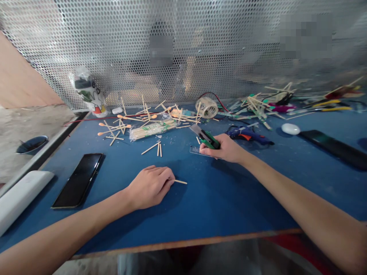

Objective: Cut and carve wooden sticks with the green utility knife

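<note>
My left hand rests closed on the blue table, pinching a thin wooden stick whose end sticks out to the right. Wrapped around a green and black utility knife is my right hand; the blade points up and left. Beneath that hand lies a clear ruler, partly covered. A few cut stick pieces lie beyond my left hand. Behind them is a plastic-wrapped bundle of sticks.
A perforated metal screen stands along the back. Near it are joined sticks, a clear jar and a drink bottle. A blue glue gun lies right; a phone and white power bank lie left.
</note>
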